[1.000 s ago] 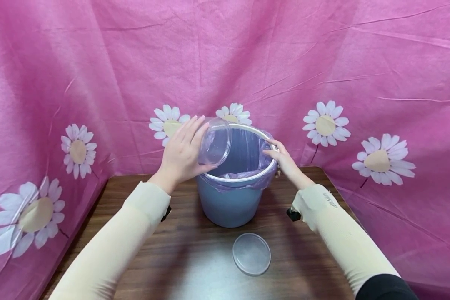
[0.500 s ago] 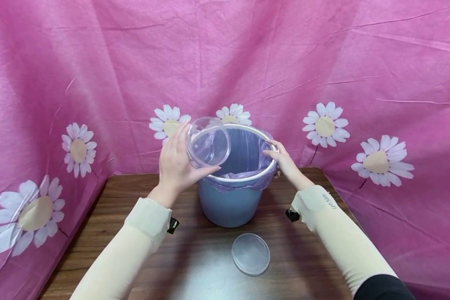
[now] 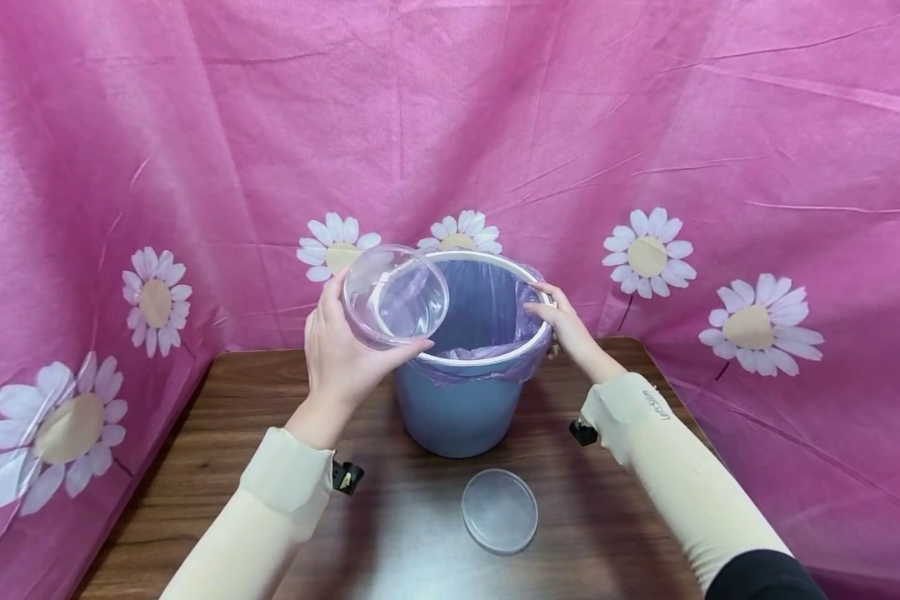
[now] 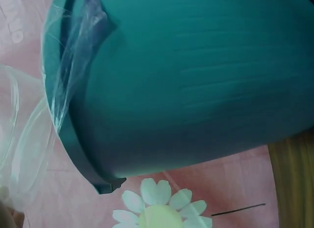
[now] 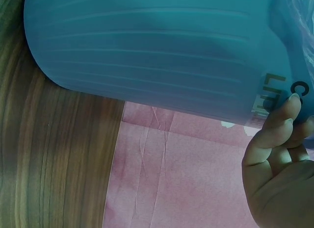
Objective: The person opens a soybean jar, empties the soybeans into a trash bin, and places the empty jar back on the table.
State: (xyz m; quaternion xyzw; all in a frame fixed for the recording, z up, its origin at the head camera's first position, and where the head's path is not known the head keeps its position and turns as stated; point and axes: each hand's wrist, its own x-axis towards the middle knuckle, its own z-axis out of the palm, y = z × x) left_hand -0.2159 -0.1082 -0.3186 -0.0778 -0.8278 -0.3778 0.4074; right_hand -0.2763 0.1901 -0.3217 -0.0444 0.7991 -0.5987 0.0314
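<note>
In the head view my left hand (image 3: 348,350) grips a clear round plastic container (image 3: 395,296), tilted at the left side of the bin's mouth. Its inside looks bare. The blue-grey trash bin (image 3: 457,412) stands upright, lined with a purple plastic bag (image 3: 487,346) folded over its white rim. My right hand (image 3: 566,327) holds the bin's right rim, thumb over the top and other fingers curled below on the outside. In the right wrist view those fingers (image 5: 274,135) touch the bin wall. At the left wrist view's edge shows part of the clear container (image 4: 29,144).
A clear round lid (image 3: 500,511) lies flat on the brown wooden table (image 3: 285,533), in front of the bin. A pink cloth (image 3: 450,108) printed with white daisies surrounds the table at the back and both sides.
My left hand has moved left and down, turning the container so more of its open side shows. The right hand stays on the rim; bin and lid hold their places.
</note>
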